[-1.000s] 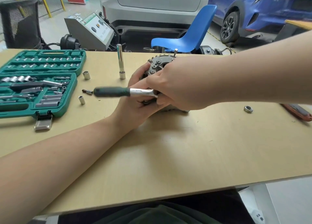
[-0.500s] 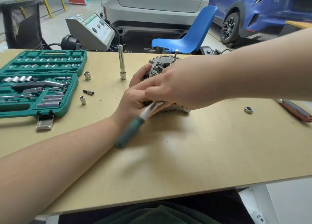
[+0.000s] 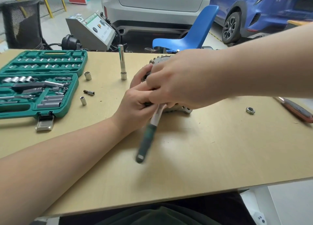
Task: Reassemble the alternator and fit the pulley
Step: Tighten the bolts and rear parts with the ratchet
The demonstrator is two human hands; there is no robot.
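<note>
The grey alternator (image 3: 183,108) lies on the wooden table (image 3: 203,157), mostly hidden under my two hands. My left hand (image 3: 137,104) grips its near left side, fingers curled round the housing. My right hand (image 3: 176,82) covers the top and grips the head of a ratchet wrench (image 3: 147,138). The wrench's green handle is blurred and points toward me. A loose hex nut (image 3: 250,110) lies on the table to the right. The pulley is not identifiable.
An open green socket set case (image 3: 39,84) fills the table's left. Loose sockets (image 3: 87,75) (image 3: 83,100), a bit adapter (image 3: 89,92) and an upright extension bar (image 3: 122,64) stand between case and alternator. A red-handled tool (image 3: 296,109) lies far right. A blue chair (image 3: 191,33) is behind the table.
The ratchet handle swung from pointing left, round toward me, and now points almost straight at me. Both hands stayed on the alternator.
</note>
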